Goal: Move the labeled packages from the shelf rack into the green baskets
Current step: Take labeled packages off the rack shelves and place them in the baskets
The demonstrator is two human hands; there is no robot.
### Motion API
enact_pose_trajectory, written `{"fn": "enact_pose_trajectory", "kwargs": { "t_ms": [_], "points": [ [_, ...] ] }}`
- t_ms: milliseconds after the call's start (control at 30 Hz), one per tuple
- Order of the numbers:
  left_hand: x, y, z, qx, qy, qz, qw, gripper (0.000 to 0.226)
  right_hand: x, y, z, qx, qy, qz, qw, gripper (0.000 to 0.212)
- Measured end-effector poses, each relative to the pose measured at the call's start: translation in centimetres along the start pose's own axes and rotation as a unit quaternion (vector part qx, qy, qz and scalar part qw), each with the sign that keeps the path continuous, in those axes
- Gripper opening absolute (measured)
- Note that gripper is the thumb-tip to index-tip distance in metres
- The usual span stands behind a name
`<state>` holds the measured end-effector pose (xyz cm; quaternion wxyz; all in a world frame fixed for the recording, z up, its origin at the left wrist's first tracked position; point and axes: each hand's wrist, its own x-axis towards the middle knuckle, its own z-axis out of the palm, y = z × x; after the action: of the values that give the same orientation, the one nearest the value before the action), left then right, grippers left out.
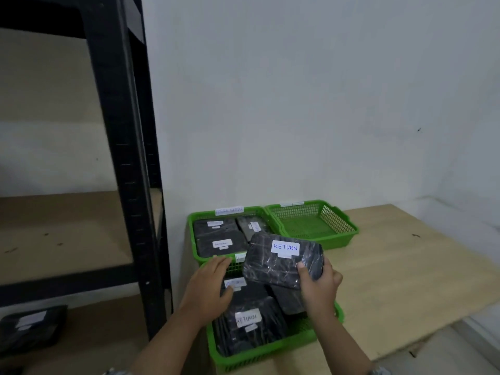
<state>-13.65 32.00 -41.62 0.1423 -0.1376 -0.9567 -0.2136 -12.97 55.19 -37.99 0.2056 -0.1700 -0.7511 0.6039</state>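
Observation:
My right hand (320, 286) grips a black wrapped package with a white label reading RETURN (281, 259), holding it tilted above the near green basket (273, 353). That basket holds several black packages, one labelled RETURN (250, 324). My left hand (209, 286) hovers over the near basket's left side with fingers straight and touches a package there. A second green basket (196, 236) behind holds three labelled packages. A third green basket (313, 226) at the back right is empty. One black package (31, 327) lies on the lower shelf of the black rack (121, 147).
The baskets stand on a light wooden table (400, 272) against a white wall. The rack's black upright post stands just left of the baskets. The table's right edge drops to the floor at the lower right.

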Motion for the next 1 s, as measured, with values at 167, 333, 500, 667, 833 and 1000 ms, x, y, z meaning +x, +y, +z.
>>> {"fn": "enact_pose_trajectory", "kwargs": {
  "t_ms": [167, 333, 500, 667, 833, 1000],
  "points": [
    [6.1, -1.3, 1.3, -0.018, -0.022, -0.001, 1.000, 0.061, 5.7, -0.9, 2.1, -0.001, 0.006, 0.008, 1.000, 0.067],
    [11.8, -1.5, 2.8, -0.008, -0.039, 0.015, 0.999, 0.061, 11.0, -0.1, 3.3, -0.005, 0.030, 0.014, 0.999, 0.066],
    [15.8, -0.6, 6.7, -0.025, -0.053, 0.017, 0.998, 0.062, 16.9, 1.4, 3.7, -0.022, 0.032, 0.032, 0.999, 0.066],
    [20.0, 1.4, 10.4, -0.036, -0.053, -0.013, 0.998, 0.061, 24.7, 4.2, 4.4, -0.050, 0.008, 0.048, 0.998, 0.064],
    [24.1, 3.3, 14.2, -0.050, -0.043, -0.059, 0.996, 0.061, 32.5, 7.3, 6.0, -0.079, -0.029, 0.078, 0.993, 0.065],
    [28.2, 4.1, 18.5, -0.035, -0.038, -0.095, 0.994, 0.072, 39.3, 10.1, 7.6, -0.115, -0.062, 0.125, 0.984, 0.058]
  ]
}}
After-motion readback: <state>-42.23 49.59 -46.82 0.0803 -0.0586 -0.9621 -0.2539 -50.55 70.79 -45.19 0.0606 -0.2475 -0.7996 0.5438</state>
